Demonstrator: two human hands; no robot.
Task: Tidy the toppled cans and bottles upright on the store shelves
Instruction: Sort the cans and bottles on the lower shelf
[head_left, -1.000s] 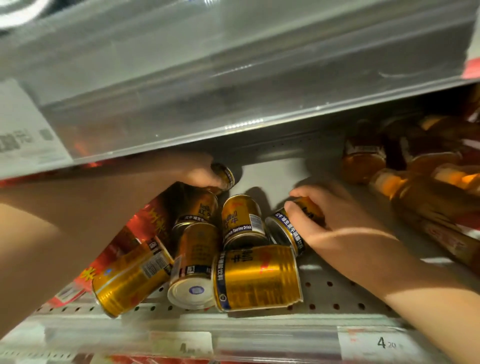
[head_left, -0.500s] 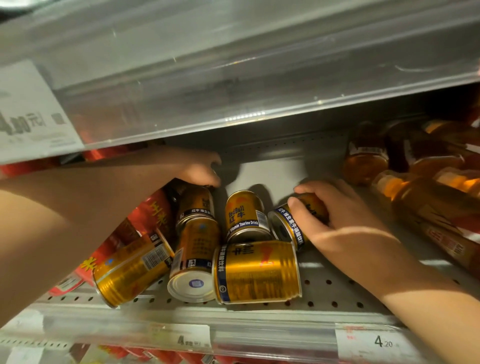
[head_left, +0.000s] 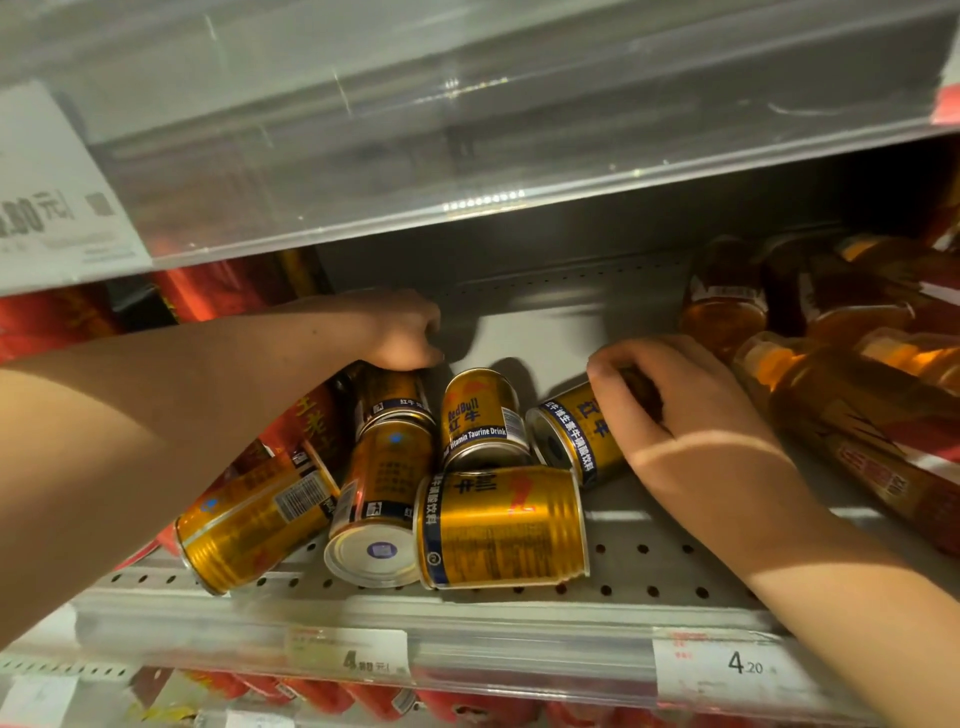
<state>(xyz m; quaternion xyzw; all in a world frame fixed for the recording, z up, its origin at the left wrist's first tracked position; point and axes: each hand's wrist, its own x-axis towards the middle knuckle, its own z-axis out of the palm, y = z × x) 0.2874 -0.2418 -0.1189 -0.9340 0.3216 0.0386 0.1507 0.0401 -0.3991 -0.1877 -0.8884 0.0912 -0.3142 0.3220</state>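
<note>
Here, the left hand (head_left: 402, 332) is seen reached deep under the clear-fronted upper shelf (head_left: 467, 156), wrist bent down, its fingers (head_left: 431, 358) curled over the top of the rear can (head_left: 395, 397), which is stood upright at the back. The right hand (head_left: 691, 415) is laid palm-down, fingers (head_left: 605, 384) wrapped tight around a tilted can (head_left: 574, 434) whose round end is turned toward the camera. Between the two, an upright can (head_left: 480, 415) is shown. Three glossy, ribbed gold cans are toppled in front: a left can (head_left: 254, 519), an end-on can (head_left: 382, 504) and a broadside can (head_left: 501, 525), close to the lip of the perforated metal shelf (head_left: 644, 566). Bare shelf room is shown behind the cans; amber bottles (head_left: 831, 405) are heaped just beside the right wrist
</note>
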